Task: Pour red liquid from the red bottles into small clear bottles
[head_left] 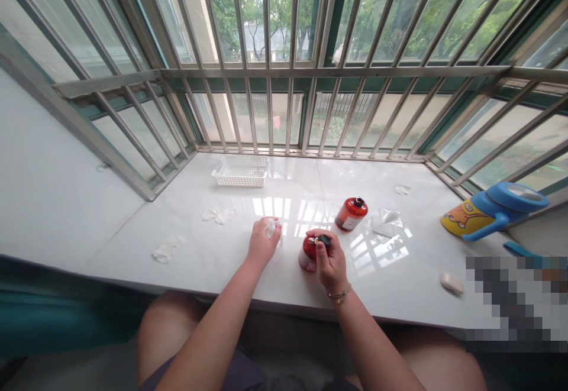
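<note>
My left hand (262,242) is closed around a small whitish, partly clear thing (271,228). Most of it is hidden by the fingers, so its kind cannot be made out. Just to the right, my right hand (332,264) grips the black top of a red bottle (307,256), which is upright or nearly so on the white ledge (284,287). The thumb lies on the bottle's black cap (323,240). Behind that hand stands a second red bottle (351,214) with a black top and a pale label; neither hand touches it.
A white perforated basket (241,181) sits near the window bars. Crumpled white tissues (166,249) lie on the left. Toward the right are a clear plastic packet (387,223), a blue-and-yellow jug (483,212) and a small pale block (451,283).
</note>
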`<state>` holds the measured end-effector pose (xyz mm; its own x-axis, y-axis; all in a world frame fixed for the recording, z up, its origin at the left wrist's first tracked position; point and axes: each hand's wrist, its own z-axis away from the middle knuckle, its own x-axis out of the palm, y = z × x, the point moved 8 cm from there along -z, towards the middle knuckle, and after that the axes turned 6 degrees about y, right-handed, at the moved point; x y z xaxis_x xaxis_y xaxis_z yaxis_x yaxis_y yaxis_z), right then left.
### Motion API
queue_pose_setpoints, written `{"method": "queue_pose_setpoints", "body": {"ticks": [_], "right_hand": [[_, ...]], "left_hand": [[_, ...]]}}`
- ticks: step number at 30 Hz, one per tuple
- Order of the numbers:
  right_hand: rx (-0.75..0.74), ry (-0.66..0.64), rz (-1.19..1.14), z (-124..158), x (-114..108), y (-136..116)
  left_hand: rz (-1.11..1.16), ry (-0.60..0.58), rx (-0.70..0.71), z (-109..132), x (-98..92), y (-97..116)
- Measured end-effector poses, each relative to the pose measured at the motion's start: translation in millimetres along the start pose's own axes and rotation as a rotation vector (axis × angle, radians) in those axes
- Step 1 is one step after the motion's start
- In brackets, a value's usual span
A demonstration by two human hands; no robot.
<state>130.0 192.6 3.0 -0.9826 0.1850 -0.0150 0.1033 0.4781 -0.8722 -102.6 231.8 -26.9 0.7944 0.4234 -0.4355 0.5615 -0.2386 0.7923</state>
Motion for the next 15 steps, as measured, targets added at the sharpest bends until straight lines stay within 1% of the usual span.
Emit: {"method": "queue_pose_setpoints", "body": {"ticks": [3,5,10,15], "right_hand": [[0.008,0.017,-0.001,0,-1,0],[0.007,0.012,0.003,0,0,-1],[0.003,0.011,0.009,-1,0,-2],[-0.012,0.006,0.026,0,-1,3]], "left_hand": [[0.078,0.047,-0.094,3,-1.5,-8],[0.117,0.055,-0.124,4,-1.2,-11],[0.017,0.010,-0.070,2,0.9,-8],[0.091,0.045,-0.110,4,0.7,-14]]}}
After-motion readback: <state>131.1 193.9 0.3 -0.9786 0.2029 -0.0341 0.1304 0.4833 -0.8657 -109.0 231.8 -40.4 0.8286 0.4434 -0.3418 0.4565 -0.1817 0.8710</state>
